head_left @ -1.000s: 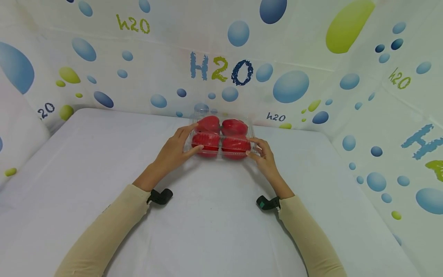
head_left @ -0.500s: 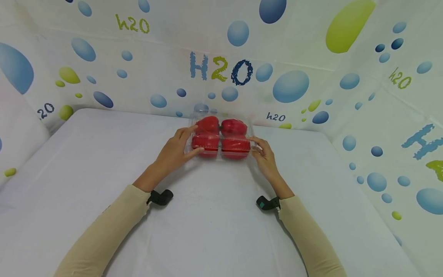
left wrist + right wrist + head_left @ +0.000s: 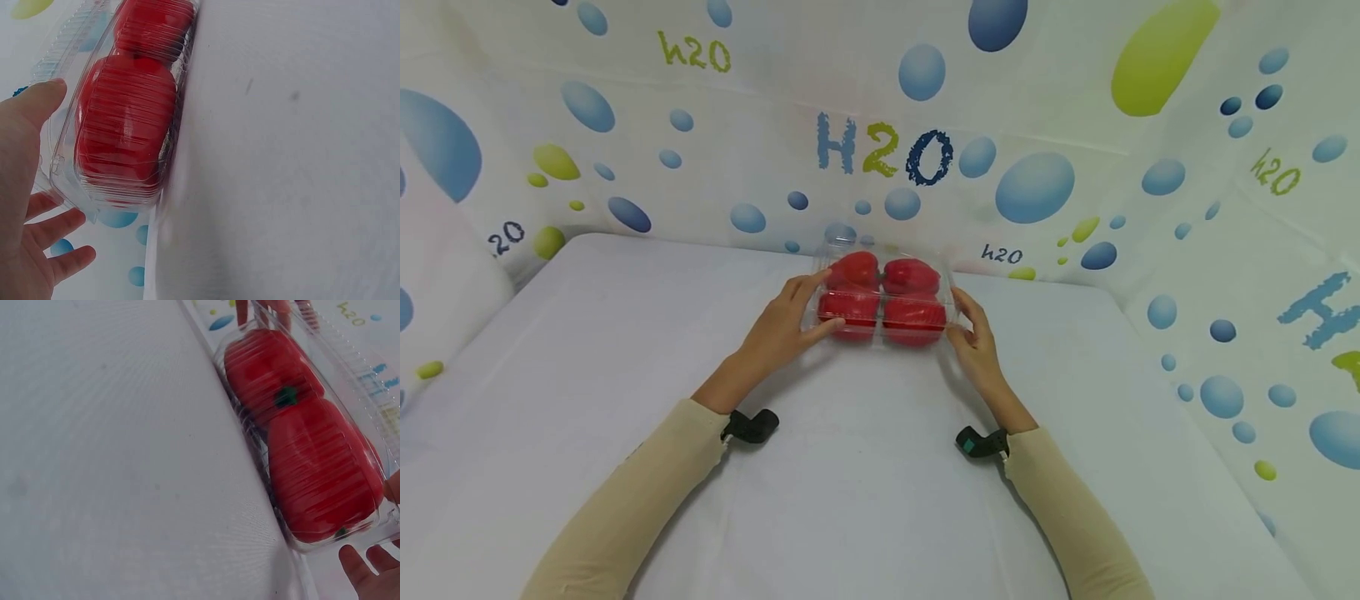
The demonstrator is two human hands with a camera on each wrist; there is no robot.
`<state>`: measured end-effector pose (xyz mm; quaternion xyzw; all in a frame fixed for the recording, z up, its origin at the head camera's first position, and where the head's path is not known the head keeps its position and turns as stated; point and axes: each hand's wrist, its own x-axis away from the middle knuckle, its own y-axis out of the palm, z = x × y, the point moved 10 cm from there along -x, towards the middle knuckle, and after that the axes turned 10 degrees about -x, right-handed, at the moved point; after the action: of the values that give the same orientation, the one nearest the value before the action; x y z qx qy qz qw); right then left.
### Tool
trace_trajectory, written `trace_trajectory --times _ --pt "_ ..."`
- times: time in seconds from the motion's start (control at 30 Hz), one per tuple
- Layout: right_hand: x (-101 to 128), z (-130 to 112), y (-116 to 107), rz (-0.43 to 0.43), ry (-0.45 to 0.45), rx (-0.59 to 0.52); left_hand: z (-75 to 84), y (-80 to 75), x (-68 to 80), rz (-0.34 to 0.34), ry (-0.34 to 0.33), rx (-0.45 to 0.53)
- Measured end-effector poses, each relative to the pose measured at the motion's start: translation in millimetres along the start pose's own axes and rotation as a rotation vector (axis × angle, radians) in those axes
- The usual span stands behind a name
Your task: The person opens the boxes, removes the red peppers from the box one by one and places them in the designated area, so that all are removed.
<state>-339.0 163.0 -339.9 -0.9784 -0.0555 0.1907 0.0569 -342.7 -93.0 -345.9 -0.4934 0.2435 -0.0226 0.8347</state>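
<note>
Near the back of the table sits a clear plastic clamshell box [image 3: 880, 332] of red bell peppers [image 3: 913, 315], with green stems showing in the right wrist view. My left hand [image 3: 772, 331] is at the box's left end, its thumb near the front corner. In the left wrist view that thumb [image 3: 47, 100] lies at the rim, and the straight fingers [image 3: 59, 230] spread by the end wall. At the right end is my right hand [image 3: 977, 350]; its fingers [image 3: 357, 569] stand loosely by the corner, and contact there is hard to tell.
A white cloth covers the table [image 3: 857, 483]. Right behind the box rises a white backdrop [image 3: 760, 100] with blue and green spots and H2O lettering. More printed cloth stands at the left and right sides. Black wrist cameras [image 3: 981, 442] sit on both wrists.
My right hand's fingertips have drawn slightly off the box's front right corner, outward to the right. The left hand and the box hold almost the same place; the view shifts a little.
</note>
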Motion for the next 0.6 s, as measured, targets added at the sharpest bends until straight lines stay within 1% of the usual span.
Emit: trace_trajectory --times 0.3,0.47,0.6 --pt "-0.9 2.9 -0.2 -0.011 0.002 -0.023 -3.0 3.6 0.5 -0.023 -0.017 0.035" --pt "-1.0 2.8 -0.1 -0.012 0.003 -0.028 -6.8 5.5 -0.2 -0.036 -0.044 0.052" --pt "-0.4 1.8 0.1 -0.013 0.007 -0.041 -10.0 6.2 -0.3 -0.044 -0.071 0.085"
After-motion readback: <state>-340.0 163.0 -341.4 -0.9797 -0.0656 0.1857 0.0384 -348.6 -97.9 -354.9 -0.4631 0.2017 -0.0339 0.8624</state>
